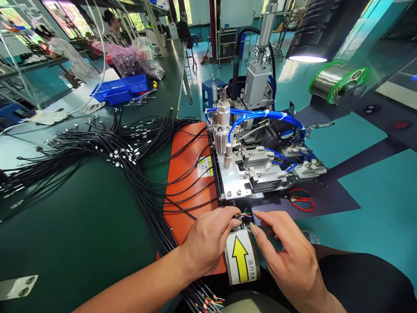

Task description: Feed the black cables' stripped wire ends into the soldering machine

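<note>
My left hand [211,234] is closed in a pinch on the end of a black cable, whose thin coloured wires [246,214] fan out past the fingertips. Facing it, my right hand [289,248] has thumb and forefinger apart, with nothing seen between them; its fingertips are close to the coloured wires. Both hands are at the front end of a metal machine [233,178] with air cylinders and blue hoses. Just below the fingers is a round part with a yellow arrow label [240,258]. Several black cables run across the orange cover [185,174] into the machine's side.
Bundles of black cables [97,141] lie on the green table [91,226]. Red-handled scissors [301,201] and a solder wire spool [329,82] are on the right. A lamp [317,30] hangs above. A blue tray [122,89] and two people are farther back.
</note>
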The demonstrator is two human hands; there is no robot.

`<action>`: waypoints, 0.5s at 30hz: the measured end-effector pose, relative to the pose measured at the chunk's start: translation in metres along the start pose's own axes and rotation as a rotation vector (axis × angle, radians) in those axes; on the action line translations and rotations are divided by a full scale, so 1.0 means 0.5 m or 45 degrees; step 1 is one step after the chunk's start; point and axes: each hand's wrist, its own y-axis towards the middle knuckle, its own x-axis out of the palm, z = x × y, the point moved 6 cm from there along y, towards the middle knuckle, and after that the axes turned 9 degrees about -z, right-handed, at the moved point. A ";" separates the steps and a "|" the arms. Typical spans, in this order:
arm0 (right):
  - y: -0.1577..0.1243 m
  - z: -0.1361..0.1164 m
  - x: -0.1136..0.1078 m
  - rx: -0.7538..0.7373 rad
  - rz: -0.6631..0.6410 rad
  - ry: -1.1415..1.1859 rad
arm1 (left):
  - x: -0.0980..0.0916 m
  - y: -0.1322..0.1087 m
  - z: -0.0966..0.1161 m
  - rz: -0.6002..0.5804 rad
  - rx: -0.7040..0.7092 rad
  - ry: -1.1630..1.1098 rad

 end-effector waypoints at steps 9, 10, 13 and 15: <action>0.003 -0.005 -0.003 -0.011 -0.003 0.036 | 0.008 0.002 -0.005 -0.029 -0.036 0.048; 0.003 -0.006 -0.004 -0.014 -0.005 0.044 | 0.008 0.001 -0.005 -0.031 -0.039 0.048; 0.006 -0.008 -0.005 -0.029 -0.006 0.046 | 0.009 0.000 -0.004 -0.038 -0.043 0.047; 0.007 -0.008 -0.004 -0.034 -0.005 0.036 | 0.009 -0.001 -0.004 -0.035 -0.041 0.056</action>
